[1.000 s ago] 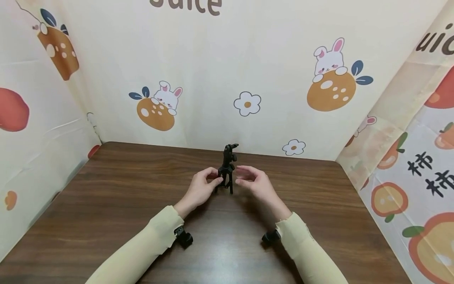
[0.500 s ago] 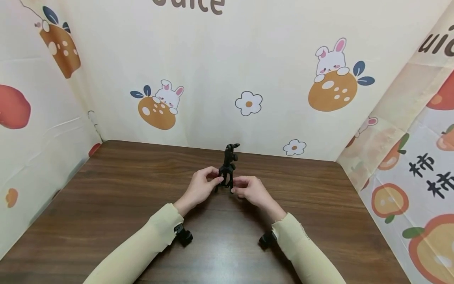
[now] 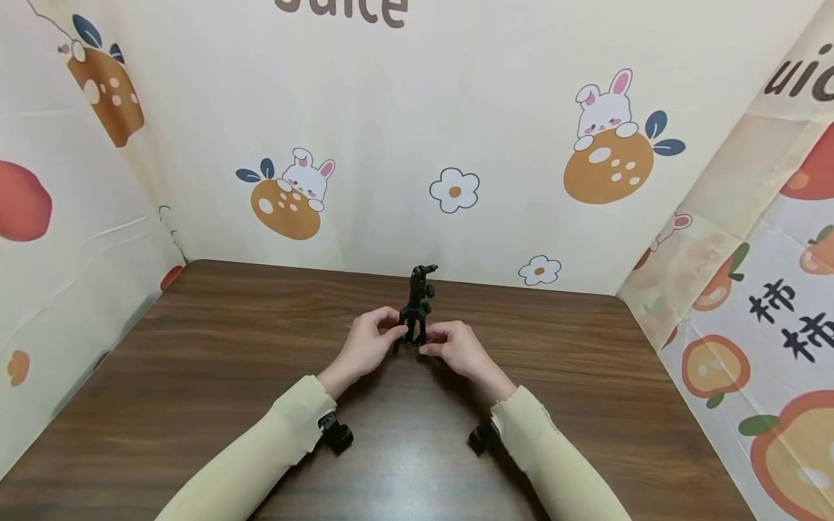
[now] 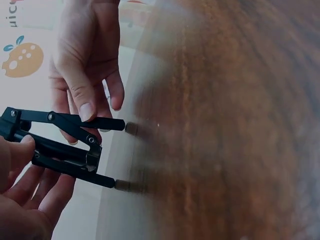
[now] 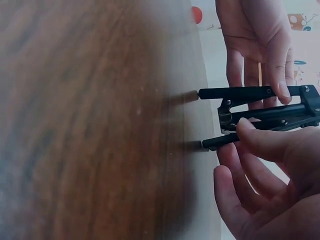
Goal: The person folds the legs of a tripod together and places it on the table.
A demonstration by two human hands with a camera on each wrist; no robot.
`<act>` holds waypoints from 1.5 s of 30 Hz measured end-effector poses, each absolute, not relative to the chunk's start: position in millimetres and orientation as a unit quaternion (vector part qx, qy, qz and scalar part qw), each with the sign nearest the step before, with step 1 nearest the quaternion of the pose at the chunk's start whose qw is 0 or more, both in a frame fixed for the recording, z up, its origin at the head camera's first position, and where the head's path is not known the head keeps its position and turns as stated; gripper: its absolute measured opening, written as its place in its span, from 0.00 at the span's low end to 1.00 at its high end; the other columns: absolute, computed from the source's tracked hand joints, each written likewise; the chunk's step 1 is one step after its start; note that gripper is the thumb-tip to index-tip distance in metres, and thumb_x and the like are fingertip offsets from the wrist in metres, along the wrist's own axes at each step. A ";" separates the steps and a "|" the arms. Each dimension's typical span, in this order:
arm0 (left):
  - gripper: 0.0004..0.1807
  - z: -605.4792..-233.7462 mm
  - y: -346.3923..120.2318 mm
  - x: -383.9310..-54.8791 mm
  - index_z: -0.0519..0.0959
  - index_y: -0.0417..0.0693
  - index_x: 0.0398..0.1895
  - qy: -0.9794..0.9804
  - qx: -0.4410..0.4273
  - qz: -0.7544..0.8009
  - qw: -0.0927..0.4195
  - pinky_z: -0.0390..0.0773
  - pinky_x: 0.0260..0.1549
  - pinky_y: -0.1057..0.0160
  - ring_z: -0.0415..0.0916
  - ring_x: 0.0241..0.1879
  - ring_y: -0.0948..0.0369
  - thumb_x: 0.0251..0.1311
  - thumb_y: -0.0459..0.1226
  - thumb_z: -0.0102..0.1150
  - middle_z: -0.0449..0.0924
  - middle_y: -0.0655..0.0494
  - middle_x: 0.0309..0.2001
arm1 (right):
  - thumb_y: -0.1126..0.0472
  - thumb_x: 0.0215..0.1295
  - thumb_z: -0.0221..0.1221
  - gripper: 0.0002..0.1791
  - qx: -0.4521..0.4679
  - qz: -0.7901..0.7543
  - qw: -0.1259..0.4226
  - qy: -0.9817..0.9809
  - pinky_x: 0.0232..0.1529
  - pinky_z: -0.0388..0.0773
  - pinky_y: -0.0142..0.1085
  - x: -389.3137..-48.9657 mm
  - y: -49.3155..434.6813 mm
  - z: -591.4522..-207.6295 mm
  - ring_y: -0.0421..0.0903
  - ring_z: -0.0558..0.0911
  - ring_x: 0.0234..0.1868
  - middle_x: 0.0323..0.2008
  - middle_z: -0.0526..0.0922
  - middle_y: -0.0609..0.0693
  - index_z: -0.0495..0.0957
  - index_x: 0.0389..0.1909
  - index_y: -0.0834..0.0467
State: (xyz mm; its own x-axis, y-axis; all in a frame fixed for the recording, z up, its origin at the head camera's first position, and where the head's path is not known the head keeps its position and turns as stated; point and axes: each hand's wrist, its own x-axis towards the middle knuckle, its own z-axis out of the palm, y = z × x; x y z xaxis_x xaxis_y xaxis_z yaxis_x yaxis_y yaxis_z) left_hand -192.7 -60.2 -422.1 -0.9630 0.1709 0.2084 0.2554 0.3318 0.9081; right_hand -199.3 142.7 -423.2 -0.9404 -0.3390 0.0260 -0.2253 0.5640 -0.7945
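A small black tripod (image 3: pixel 417 307) with a jointed head and side knobs stands upright near the back of the table. From the left side, my left hand (image 3: pixel 366 346) pinches a leg between thumb and fingers. On the opposite side my right hand (image 3: pixel 458 351) grips another leg, low down. The left wrist view shows the tripod's legs (image 4: pixel 100 122) joined by hinged braces, with the right hand's thumb (image 4: pixel 80 95) pressed on the upper one. In the right wrist view the right thumb (image 5: pixel 255 135) lies over the lower leg, and the leg tips touch the tabletop.
The brown wood-grain table (image 3: pixel 260 318) reaches to a printed cloth backdrop (image 3: pixel 391 145) behind and on both sides. A small black wrist camera (image 3: pixel 337 434) is strapped to the left wrist, and another wrist camera (image 3: pixel 482 438) to the right.
My right hand has moved left and down from beside the tripod and taken hold of its right leg. That leg now stands slightly closer in. The left hand keeps its hold.
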 end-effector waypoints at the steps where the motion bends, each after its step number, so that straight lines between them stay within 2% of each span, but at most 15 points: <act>1: 0.02 -421.9 -60.1 -192.7 0.83 0.45 0.38 -0.816 -0.135 -0.562 0.037 0.77 0.46 0.53 0.81 0.44 0.58 0.65 0.33 0.64 0.84 0.57 0.38 | 0.67 0.58 0.70 0.06 -0.166 -0.437 0.067 0.881 0.36 0.77 0.36 -200.0 142.8 -423.3 0.39 0.81 0.34 0.32 0.87 0.46 0.87 0.37 0.56; 13: 0.05 -423.9 -61.8 -192.7 0.82 0.42 0.38 -0.822 -0.146 -0.549 0.040 0.78 0.45 0.52 0.81 0.44 0.57 0.65 0.36 0.65 0.84 0.57 0.37 | 0.65 0.55 0.73 0.07 -0.183 -0.421 0.074 0.885 0.41 0.78 0.39 -204.1 140.7 -424.9 0.39 0.85 0.38 0.33 0.88 0.44 0.86 0.33 0.53; 19: 0.02 -421.3 -62.7 -191.3 0.82 0.43 0.38 -0.827 -0.157 -0.539 0.036 0.79 0.46 0.53 0.81 0.44 0.58 0.65 0.34 0.63 0.84 0.57 0.38 | 0.64 0.55 0.73 0.07 -0.193 -0.396 0.074 0.895 0.42 0.77 0.38 -206.5 139.8 -421.9 0.38 0.81 0.37 0.32 0.87 0.42 0.87 0.34 0.53; 26: 0.03 -418.8 -60.9 -191.3 0.82 0.43 0.39 -0.832 -0.164 -0.529 0.034 0.78 0.42 0.55 0.78 0.40 0.61 0.66 0.34 0.63 0.83 0.57 0.38 | 0.64 0.55 0.72 0.06 -0.203 -0.376 0.059 0.902 0.44 0.77 0.40 -211.7 142.7 -420.2 0.39 0.81 0.38 0.31 0.87 0.41 0.89 0.34 0.53; 35: 0.02 -417.1 -61.0 -192.7 0.81 0.45 0.35 -0.834 -0.152 -0.529 0.029 0.76 0.35 0.59 0.77 0.33 0.61 0.65 0.34 0.64 0.82 0.58 0.33 | 0.60 0.47 0.77 0.07 -0.224 -0.365 0.025 0.903 0.38 0.77 0.36 -218.4 143.5 -427.5 0.37 0.81 0.34 0.26 0.85 0.37 0.86 0.25 0.50; 38: 0.02 -417.7 -60.7 -192.5 0.81 0.45 0.35 -0.834 -0.151 -0.530 0.030 0.75 0.34 0.59 0.76 0.32 0.61 0.65 0.34 0.64 0.82 0.58 0.33 | 0.61 0.45 0.78 0.10 -0.224 -0.378 0.026 0.898 0.39 0.78 0.36 -220.4 143.7 -426.5 0.37 0.83 0.35 0.27 0.86 0.39 0.87 0.27 0.52; 45: 0.02 -416.5 -58.8 -192.1 0.81 0.44 0.36 -0.832 -0.162 -0.529 0.031 0.73 0.30 0.60 0.74 0.28 0.61 0.66 0.33 0.62 0.83 0.53 0.34 | 0.63 0.43 0.79 0.21 -0.213 -0.400 0.039 0.890 0.45 0.80 0.41 -225.6 146.3 -423.2 0.42 0.86 0.40 0.35 0.88 0.46 0.87 0.42 0.56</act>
State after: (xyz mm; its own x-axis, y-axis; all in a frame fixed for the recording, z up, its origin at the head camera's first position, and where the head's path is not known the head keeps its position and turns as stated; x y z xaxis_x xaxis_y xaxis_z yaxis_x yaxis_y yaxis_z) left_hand -192.1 -58.8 -416.5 -0.9457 0.2372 0.2224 0.3021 0.3879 0.8708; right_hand -225.6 146.3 -423.2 -0.9064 -0.4103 0.1005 -0.3474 0.5888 -0.7298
